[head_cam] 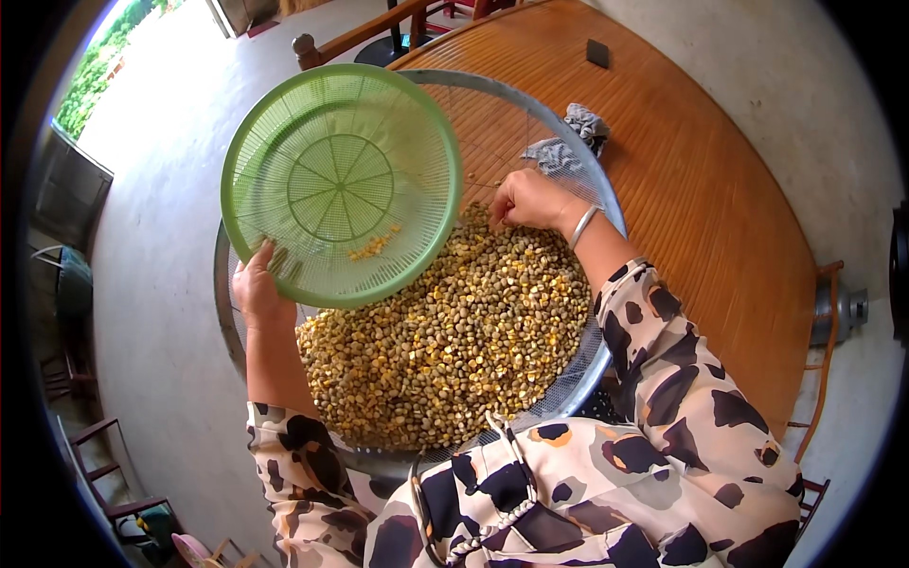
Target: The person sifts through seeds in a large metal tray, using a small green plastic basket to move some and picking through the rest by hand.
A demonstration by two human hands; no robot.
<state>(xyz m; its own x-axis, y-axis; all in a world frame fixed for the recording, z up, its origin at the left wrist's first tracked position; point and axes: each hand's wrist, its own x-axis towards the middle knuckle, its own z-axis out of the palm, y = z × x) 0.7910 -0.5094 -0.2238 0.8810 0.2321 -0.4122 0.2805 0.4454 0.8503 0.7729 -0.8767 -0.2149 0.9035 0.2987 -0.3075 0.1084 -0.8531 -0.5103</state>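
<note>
My left hand point(260, 284) grips the rim of a round green plastic sieve basket point(339, 160), tilted above the left side of a large round metal-rimmed mesh sieve point(615, 220). A few yellow bits point(374, 245) lie in the green basket. Brown seeds mixed with yellow kernels point(447, 348) form a broad heap on the mesh. My right hand point(529, 201), with a silver bangle at the wrist, is at the heap's far edge. Its fingers are bent downward; whether they pinch any seeds is hidden.
Beneath the mesh sieve is a brown slatted tabletop point(696, 206), with a crumpled grey cloth point(586, 124) and a small dark square point(597, 53) on it. A wooden chair point(355, 41) stands beyond. Chairs point(99, 468) line the left wall, and a metal pot point(838, 312) is at right.
</note>
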